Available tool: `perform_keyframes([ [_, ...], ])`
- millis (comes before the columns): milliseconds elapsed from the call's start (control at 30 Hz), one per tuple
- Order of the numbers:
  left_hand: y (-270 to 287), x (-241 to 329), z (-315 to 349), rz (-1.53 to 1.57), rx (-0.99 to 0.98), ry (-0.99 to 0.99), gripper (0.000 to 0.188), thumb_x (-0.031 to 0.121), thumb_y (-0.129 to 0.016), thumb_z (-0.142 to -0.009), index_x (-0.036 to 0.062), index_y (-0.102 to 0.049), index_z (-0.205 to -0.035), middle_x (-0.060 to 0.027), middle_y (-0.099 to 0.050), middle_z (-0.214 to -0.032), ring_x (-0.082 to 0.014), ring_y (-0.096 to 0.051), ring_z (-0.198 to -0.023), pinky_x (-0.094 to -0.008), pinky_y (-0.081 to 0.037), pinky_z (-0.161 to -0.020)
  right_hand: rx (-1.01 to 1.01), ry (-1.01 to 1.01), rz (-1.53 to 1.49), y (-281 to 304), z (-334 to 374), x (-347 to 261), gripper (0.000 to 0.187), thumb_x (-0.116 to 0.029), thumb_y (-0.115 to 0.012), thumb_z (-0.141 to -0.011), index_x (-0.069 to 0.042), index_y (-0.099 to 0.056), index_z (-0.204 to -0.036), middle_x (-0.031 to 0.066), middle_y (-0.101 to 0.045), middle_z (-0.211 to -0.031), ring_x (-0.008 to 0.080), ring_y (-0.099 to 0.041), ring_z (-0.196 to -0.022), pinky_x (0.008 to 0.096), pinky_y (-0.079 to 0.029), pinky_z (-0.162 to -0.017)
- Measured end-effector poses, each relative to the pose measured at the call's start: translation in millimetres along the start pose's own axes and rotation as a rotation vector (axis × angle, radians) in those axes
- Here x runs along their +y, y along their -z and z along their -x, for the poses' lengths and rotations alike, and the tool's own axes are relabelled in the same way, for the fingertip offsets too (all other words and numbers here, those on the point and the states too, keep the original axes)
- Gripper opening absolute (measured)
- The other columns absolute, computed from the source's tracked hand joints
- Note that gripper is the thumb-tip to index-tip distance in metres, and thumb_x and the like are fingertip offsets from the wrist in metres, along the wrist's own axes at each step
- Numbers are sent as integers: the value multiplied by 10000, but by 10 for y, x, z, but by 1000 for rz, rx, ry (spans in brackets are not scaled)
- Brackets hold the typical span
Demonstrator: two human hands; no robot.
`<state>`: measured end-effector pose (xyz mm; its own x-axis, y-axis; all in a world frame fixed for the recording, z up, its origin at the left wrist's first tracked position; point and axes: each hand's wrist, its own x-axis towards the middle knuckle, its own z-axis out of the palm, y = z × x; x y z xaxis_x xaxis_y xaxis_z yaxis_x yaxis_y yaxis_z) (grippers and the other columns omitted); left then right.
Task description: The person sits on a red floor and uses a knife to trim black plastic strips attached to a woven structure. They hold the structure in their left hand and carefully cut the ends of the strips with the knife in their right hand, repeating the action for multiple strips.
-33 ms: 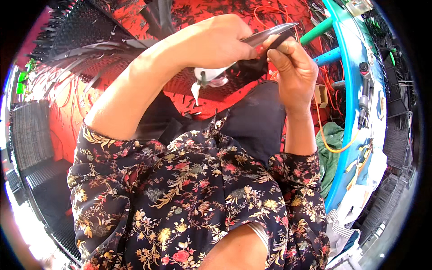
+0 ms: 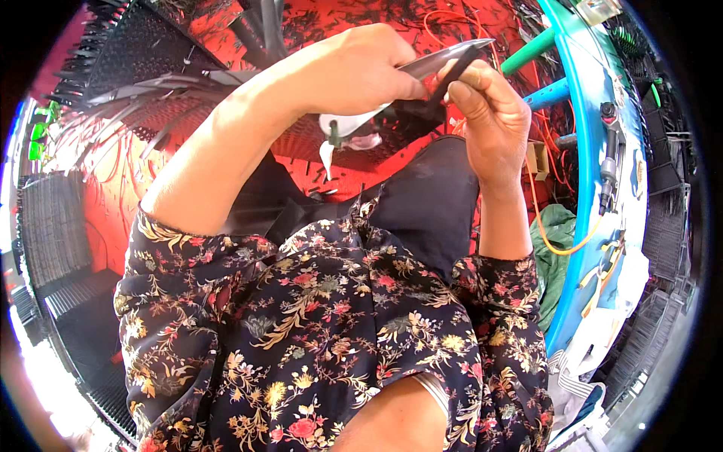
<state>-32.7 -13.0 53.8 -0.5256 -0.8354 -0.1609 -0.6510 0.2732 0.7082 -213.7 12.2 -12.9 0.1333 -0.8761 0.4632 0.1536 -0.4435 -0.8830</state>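
Observation:
My left hand (image 2: 369, 71) is closed on what look like scissors (image 2: 437, 62). The pointed metal blade reaches right and slightly upward, and whitish parts with a dangling white strip show below the hand. Between thumb and fingers, my right hand (image 2: 493, 113) pinches a narrow black strip (image 2: 455, 74). The strip slants across beside the blade, close to its tip. Whether blade and strip touch, I cannot tell. The left fingers are mostly hidden behind the back of that hand.
Black scraps litter the red floor (image 2: 316, 169). A black perforated crate (image 2: 143, 53) with black strips stands at the upper left. At right are a blue-edged table (image 2: 561, 324) bearing a dark pen-shaped tool (image 2: 608, 162), an orange cord (image 2: 553, 248) and green cloth (image 2: 553, 230).
The black strip has turned to a steeper slant, and more of it shows below my right fingertips. My left hand and the scissors have shifted slightly left.

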Motion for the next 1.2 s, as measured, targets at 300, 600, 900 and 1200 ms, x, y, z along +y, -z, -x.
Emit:
perform_keyframes([
  [300, 2, -212, -14, 161, -58, 36, 171, 175, -653, -824, 7, -643, -854, 76, -502, -657, -3, -434, -611, -200, -365, -548, -256, -194, 73, 37, -92, -63, 97, -38, -618, -826, -19, -639, -919, -37, -586, -772, 29, -500, -709, 203, -417, -627],
  [600, 7, -160, 15, 110, -60, 24, 210, 188, -694, -754, -5, -632, -807, 36, -520, -630, -36, -464, -610, -245, -395, -567, -470, -630, -203, 198, -184, 22, 215, -138, -598, -837, -16, -660, -1004, -5, -646, -887, 47, -571, -800, 213, -456, -736],
  [900, -21, -95, 137, 138, -129, 34, 237, 181, -702, -728, -11, -630, -845, -2, -577, -672, -63, -521, -647, -260, -435, -613, -811, -693, -1, 174, -454, -134, 191, -209, -681, -770, -72, -685, -902, -30, -630, -753, 47, -574, -657, 200, -472, -583],
  [1200, -81, 21, 197, 204, -98, 2, 214, 138, -674, -729, -11, -627, -876, -16, -609, -711, -76, -548, -671, -268, -448, -633, -929, -576, 139, 95, -476, -212, 112, -141, -652, -696, -57, -652, -771, -51, -569, -658, 48, -514, -597, 220, -428, -555],
])
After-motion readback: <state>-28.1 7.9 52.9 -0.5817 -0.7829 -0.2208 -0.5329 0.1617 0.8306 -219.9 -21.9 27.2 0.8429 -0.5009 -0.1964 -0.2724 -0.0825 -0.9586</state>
